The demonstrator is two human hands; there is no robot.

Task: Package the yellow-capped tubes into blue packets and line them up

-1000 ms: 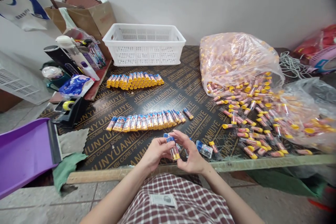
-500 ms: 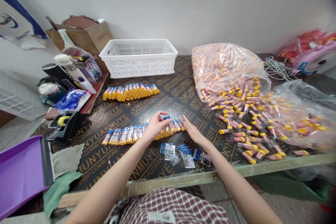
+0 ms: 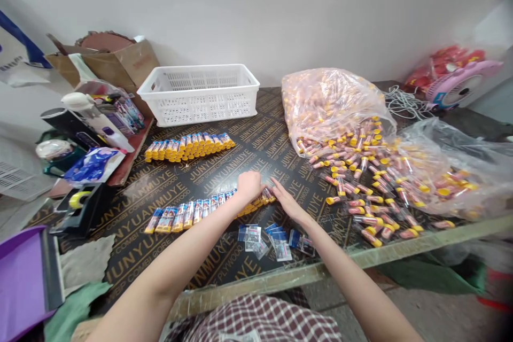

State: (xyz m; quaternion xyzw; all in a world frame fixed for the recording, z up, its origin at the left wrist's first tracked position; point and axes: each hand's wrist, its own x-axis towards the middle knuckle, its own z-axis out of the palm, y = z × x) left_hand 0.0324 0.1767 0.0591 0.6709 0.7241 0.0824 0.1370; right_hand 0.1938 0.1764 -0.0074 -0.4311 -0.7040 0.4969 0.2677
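My left hand [image 3: 249, 186] is closed over a front row of small yellow-capped tubes [image 3: 197, 211] wrapped in blue-topped printed sleeves. Its curled fingers hide whatever is in them. Fingers stretched out, my right hand [image 3: 287, 201] lies against the right end of that row. Closer to me are small piles of flat clear-and-blue printed sleeves [image 3: 279, 243]. Behind the row, a stack of sleeved tubes [image 3: 190, 148] lies with yellow caps facing me.
A white plastic basket [image 3: 200, 97] stands by the wall. On the right, a large clear bag [image 3: 332, 99] spills pink tubes with yellow caps [image 3: 377, 197]. A tape dispenser [image 3: 78, 206] and a purple dustpan [image 3: 28, 272] are at left; a pink fan [image 3: 460, 85] is back right.
My left hand has turned from a raised pinch near a blue-topped piece to a closed fist over the row. My right hand stays at the row's right end. The view has shifted slightly.
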